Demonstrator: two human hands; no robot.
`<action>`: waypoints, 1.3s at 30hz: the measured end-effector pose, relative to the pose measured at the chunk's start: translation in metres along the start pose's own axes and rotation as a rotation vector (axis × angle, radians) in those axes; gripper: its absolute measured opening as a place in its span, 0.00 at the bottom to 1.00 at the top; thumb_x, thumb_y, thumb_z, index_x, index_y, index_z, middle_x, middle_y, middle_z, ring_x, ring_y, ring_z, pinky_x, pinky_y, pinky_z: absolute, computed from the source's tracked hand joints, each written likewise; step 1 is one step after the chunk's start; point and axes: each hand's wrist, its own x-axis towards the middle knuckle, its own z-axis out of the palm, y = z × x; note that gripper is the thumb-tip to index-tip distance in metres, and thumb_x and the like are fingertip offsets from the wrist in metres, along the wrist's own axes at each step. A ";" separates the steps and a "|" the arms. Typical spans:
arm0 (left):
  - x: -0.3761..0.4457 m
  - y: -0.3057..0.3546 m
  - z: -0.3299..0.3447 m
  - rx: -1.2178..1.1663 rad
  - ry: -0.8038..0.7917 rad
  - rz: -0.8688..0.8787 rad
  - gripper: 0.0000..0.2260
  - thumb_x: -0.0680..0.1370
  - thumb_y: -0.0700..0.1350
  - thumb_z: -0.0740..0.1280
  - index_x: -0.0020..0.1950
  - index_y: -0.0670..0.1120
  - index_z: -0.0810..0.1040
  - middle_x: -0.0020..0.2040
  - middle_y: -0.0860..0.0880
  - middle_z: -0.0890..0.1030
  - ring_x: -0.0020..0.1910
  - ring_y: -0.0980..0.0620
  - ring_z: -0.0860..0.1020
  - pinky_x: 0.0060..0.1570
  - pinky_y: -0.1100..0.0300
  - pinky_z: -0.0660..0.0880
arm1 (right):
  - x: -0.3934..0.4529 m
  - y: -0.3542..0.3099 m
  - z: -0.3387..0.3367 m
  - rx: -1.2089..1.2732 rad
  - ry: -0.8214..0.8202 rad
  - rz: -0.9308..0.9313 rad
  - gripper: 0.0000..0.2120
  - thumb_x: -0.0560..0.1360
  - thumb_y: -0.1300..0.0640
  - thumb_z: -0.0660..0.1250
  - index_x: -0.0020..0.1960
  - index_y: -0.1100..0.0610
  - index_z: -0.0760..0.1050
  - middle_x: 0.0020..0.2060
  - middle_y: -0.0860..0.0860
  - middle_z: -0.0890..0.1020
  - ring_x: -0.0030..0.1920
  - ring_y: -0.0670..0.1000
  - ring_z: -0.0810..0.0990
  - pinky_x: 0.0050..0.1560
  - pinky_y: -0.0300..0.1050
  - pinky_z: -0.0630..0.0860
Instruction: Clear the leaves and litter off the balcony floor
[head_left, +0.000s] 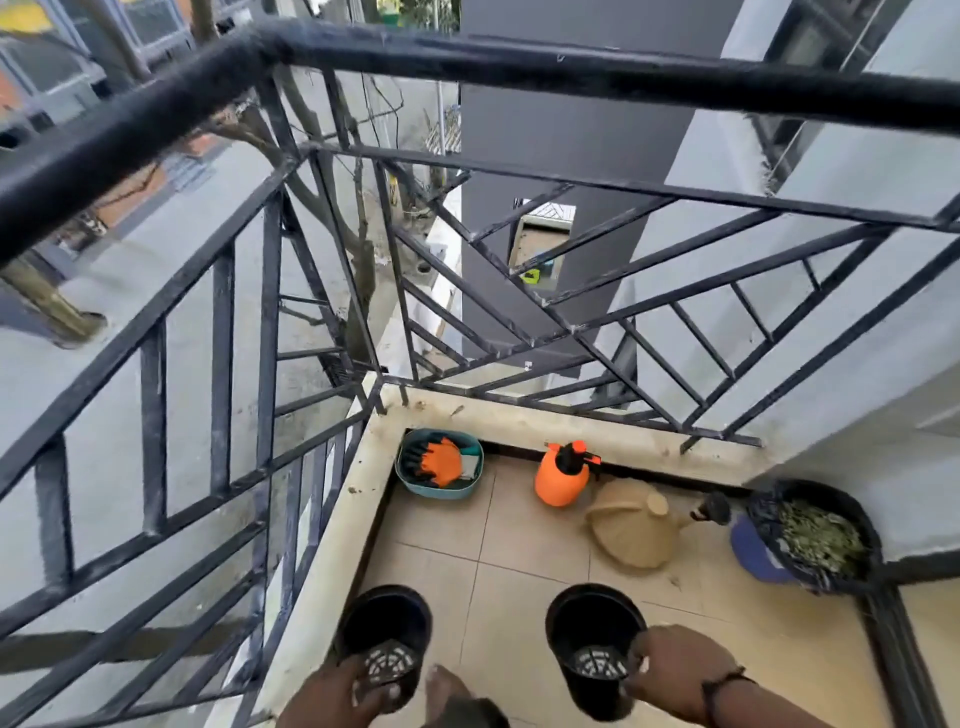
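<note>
My left hand (343, 691) grips the near rim of an empty black plastic pot (384, 631) at the bottom left, close to the low ledge. In my right hand (680, 670) is a second empty black pot (592, 639), held by its right rim. Both pots hang over the tan tiled balcony floor (519, 561). A bin lined with a black bag (815, 535) at the right holds a heap of dry green leaves. The tiles in view show only a few small specks.
A black metal railing (467, 67) on a cream ledge (332, 545) encloses the corner. Along the far edge stand a teal basin (415, 486) with orange gloves, an orange spray bottle (561, 478) and a tan watering can (634, 525). A bare foot (447, 686) shows below.
</note>
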 end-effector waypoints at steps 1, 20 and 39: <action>0.000 0.007 -0.005 -0.003 0.022 0.083 0.30 0.68 0.75 0.64 0.66 0.64 0.72 0.72 0.47 0.71 0.66 0.53 0.75 0.60 0.63 0.70 | 0.003 -0.002 -0.005 -0.044 0.029 0.015 0.15 0.70 0.38 0.66 0.52 0.45 0.78 0.54 0.47 0.81 0.56 0.49 0.79 0.52 0.42 0.73; 0.105 0.013 -0.038 -0.011 -0.111 -0.130 0.10 0.77 0.63 0.63 0.51 0.60 0.68 0.63 0.47 0.75 0.62 0.49 0.75 0.54 0.60 0.70 | 0.170 -0.064 -0.053 -0.186 -0.007 -0.081 0.17 0.75 0.41 0.62 0.61 0.43 0.78 0.60 0.47 0.80 0.62 0.50 0.77 0.58 0.42 0.74; 0.448 -0.062 0.157 -0.327 0.157 -0.342 0.12 0.77 0.49 0.70 0.56 0.44 0.83 0.57 0.42 0.82 0.57 0.41 0.79 0.54 0.52 0.75 | 0.606 -0.092 0.074 -0.301 0.036 -0.258 0.20 0.79 0.42 0.59 0.68 0.48 0.74 0.64 0.53 0.78 0.63 0.59 0.75 0.61 0.51 0.75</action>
